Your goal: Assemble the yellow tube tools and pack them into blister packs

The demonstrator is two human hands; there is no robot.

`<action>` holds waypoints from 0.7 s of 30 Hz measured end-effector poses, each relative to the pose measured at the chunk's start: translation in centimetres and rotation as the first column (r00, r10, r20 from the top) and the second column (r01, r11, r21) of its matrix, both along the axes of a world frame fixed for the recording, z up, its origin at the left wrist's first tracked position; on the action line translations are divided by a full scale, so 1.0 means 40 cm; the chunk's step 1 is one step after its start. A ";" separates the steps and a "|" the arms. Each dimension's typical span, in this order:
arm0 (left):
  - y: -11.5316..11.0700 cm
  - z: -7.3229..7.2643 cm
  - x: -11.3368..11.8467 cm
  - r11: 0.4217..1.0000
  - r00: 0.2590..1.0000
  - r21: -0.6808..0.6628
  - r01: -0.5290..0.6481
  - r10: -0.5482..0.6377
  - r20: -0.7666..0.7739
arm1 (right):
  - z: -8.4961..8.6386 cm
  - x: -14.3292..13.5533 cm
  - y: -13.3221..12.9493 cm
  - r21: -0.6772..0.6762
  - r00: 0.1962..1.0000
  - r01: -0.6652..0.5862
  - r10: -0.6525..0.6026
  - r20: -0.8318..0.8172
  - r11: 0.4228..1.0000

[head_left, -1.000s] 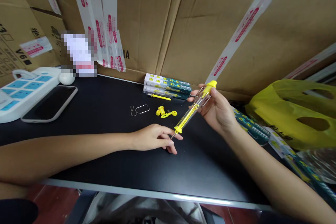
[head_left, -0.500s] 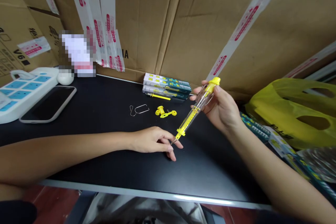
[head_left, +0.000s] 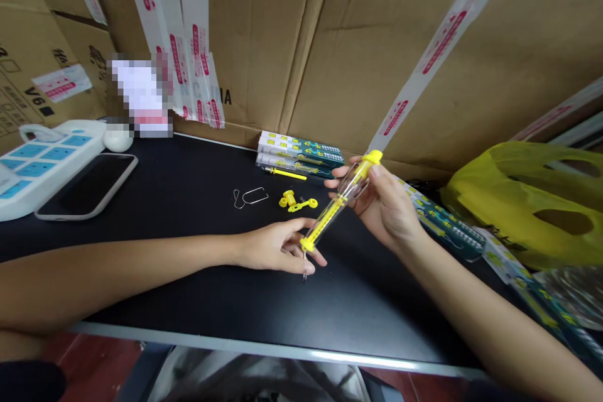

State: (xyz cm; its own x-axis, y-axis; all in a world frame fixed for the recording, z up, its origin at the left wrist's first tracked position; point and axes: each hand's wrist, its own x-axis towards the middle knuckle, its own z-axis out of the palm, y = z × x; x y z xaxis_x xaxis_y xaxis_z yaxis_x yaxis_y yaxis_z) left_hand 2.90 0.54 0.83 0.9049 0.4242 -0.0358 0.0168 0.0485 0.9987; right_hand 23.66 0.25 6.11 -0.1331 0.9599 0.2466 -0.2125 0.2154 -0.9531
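My right hand [head_left: 384, 198] is closed round the upper part of a spring scale [head_left: 336, 204], a clear tube with yellow ends and a yellow inner strip. It is tilted, its yellow cap up by my thumb and its lower end toward the left. A metal hook [head_left: 305, 273] hangs from that lower end. My left hand [head_left: 276, 248] is right beside the hook, fingers apart, with the thumb tip behind or touching it. Behind my hands on the black table lie small yellow parts [head_left: 289, 199], a bent metal wire piece [head_left: 254, 195] and a thin yellow rod [head_left: 288, 174].
Printed spring scale boxes [head_left: 301, 151] are stacked at the back, and more boxes [head_left: 443, 220] line the right side. A yellow plastic bag [head_left: 509, 182] is at far right. A phone [head_left: 89, 185] and a white power strip [head_left: 59, 154] lie left. Large cartons [head_left: 377, 31] wall off the back.
My right hand has moved the spring scale a little left. Its hook, earlier slanting between my left fingers, now hangs down. My left fingers have spread.
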 end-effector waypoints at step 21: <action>0.018 -0.014 0.012 0.940 0.937 -0.104 -0.325 0.335 0.095 | -0.080 0.011 0.044 0.226 0.809 -0.073 -0.075 0.583 0.972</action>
